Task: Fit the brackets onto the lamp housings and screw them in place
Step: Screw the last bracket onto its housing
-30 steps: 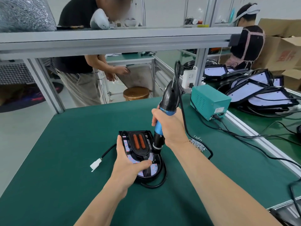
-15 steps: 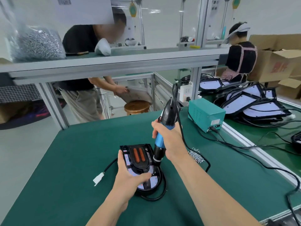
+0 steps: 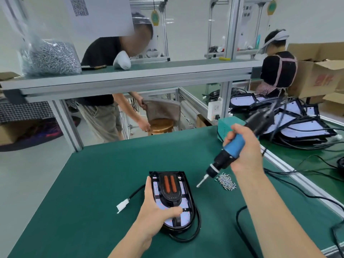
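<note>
Lifted off the housing [image 3: 190, 194] since a second ago, the screwdriver [image 3: 235, 146] is now held tilted above the mat [image 3: 93, 183]. Its bit is pointed down and to the left, clear of the housing, and hangs between the housing and a small heap of screws [image 3: 226, 181]. The blue grip is wrapped by the right hand [image 3: 246, 153], with the fingers curled fully round it. The black upper body of the tool is blurred.

The housing has not been shifted. It is laid flat on the mat in front of the person, narrow end away, and is held by the left hand [image 3: 154, 209]. The fingers are laid along its left edge and the thumb is pressed across its near part. The bracket [image 3: 170, 197], black with two orange strips, is seated on the middle of the housing. Whether any screws are in it cannot be told.

A black cable [image 3: 198, 220] is looped round the near end of the housing and is led out to the left, where it is ended by a white connector [image 3: 122, 205] on the mat. The heap of screws is set just right of the housing, apart from it.

More housings [image 3: 297, 125] are stacked on the next bench to the right, behind a green box [image 3: 222, 127]. A clear bag of screws [image 3: 50, 58] is kept on the shelf [image 3: 149, 75] above.
</note>
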{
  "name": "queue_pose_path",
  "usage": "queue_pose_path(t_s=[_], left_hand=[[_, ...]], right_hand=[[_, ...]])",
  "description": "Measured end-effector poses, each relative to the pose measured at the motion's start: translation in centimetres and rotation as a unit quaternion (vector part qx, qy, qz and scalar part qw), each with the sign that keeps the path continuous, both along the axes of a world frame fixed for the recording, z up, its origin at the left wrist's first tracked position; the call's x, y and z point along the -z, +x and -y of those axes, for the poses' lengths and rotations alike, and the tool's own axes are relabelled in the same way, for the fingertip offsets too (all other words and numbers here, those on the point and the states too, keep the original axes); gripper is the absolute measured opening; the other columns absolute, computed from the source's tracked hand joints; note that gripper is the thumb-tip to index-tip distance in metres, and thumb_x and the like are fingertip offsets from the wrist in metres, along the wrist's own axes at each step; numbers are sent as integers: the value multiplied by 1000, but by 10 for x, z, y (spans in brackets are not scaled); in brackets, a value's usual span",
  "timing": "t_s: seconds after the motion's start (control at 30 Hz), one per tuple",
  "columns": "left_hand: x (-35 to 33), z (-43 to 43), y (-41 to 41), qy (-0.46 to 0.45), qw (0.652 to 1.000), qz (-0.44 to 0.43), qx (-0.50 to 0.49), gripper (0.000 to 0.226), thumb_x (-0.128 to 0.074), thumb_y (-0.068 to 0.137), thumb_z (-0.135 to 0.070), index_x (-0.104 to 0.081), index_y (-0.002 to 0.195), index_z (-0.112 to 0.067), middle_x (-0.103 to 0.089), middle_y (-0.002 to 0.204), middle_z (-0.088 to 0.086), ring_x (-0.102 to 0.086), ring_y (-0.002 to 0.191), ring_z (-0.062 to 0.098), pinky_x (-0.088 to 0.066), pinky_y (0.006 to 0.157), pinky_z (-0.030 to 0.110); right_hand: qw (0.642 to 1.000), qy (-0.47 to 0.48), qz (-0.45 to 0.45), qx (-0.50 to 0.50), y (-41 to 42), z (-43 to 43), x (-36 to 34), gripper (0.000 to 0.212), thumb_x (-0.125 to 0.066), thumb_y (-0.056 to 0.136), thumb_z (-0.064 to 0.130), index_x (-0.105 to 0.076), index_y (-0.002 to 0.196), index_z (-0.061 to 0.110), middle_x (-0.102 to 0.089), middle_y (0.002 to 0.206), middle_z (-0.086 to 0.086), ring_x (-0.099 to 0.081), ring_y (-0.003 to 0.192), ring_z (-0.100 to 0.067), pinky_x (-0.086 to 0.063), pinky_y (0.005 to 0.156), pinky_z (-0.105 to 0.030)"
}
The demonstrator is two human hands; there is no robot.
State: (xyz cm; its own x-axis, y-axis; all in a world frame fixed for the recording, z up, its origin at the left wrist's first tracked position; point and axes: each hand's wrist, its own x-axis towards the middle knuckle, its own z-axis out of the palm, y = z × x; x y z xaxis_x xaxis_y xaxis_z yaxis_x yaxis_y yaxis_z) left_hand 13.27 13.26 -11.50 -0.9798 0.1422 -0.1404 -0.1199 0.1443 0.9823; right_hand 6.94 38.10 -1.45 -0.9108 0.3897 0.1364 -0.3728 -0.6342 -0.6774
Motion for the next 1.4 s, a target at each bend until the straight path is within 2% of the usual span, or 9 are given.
queue_pose_path(t_s=[0.13,0.27,0.37,0.47,0.57,0.8,1.03,1.2,1.4], left_hand=[[-9,-3,7,-36,999,17,17,129,-89,58,-33,-3,151,-56,-59,120,-42,-54,112,-18,-42,95,16],[-29,-1,6,-196,980,-3,24,108,-77,61,-66,-22,150,-42,-59,132,-8,-48,130,15,-37,113,39],[-44,-14,-5,-409,904,-101,-74,92,-64,80,-67,-29,154,-25,-46,134,8,-39,130,27,-34,109,37],[-56,-42,-30,-417,875,-242,-39,44,-65,92,-38,-62,132,-22,-60,122,1,-50,118,22,-37,103,33],[-56,-78,-62,-449,851,-265,62,23,-61,91,-22,-73,111,-21,-71,110,-3,-57,108,21,-43,94,32],[-23,-142,-114,-515,797,-237,207,19,-64,92,-16,-72,109,-19,-71,112,1,-56,111,24,-48,93,37],[-10,-159,-132,-523,789,-230,228,11,-66,93,-17,-69,103,-17,-68,112,4,-55,109,24,-49,88,38],[-9,-165,-128,-571,744,-235,255,14,-51,94,-4,-64,100,-7,-67,109,15,-59,94,31,-52,85,40],[-9,-163,-131,-521,791,-213,239,27,-55,91,0,-60,114,-12,-60,116,9,-58,106,31,-48,87,37]], right_hand=[[995,-72,73,14,6,-45,29,17,-65,88,20,-58,73,18,-54,62,3,-48,49,-10,-43,50,-20],[984,-131,120,16,13,-79,71,17,-65,90,25,-58,75,19,-54,64,7,-51,50,-8,-45,52,-19],[970,-201,134,11,17,-94,100,17,-67,89,26,-58,78,17,-54,68,8,-51,50,-7,-47,50,-19],[963,-248,110,-9,17,-102,116,18,-67,88,27,-57,78,16,-51,68,8,-50,52,-6,-44,52,-19],[964,-243,104,-22,14,-105,118,18,-67,87,30,-56,79,17,-50,66,8,-50,51,-6,-42,56,-20],[965,-237,107,-31,12,-105,119,18,-70,83,30,-57,79,18,-52,65,9,-51,49,-7,-43,53,-21],[964,-243,103,-30,8,-109,123,21,-75,71,30,-60,77,18,-54,65,9,-51,49,-7,-41,59,-21],[964,-247,98,-30,6,-111,127,20,-76,72,30,-61,77,18,-55,65,9,-52,49,-7,-42,58,-21],[966,-242,87,-27,8,-107,126,20,-73,74,31,-58,78,18,-53,64,9,-51,48,-7,-36,63,-21]])
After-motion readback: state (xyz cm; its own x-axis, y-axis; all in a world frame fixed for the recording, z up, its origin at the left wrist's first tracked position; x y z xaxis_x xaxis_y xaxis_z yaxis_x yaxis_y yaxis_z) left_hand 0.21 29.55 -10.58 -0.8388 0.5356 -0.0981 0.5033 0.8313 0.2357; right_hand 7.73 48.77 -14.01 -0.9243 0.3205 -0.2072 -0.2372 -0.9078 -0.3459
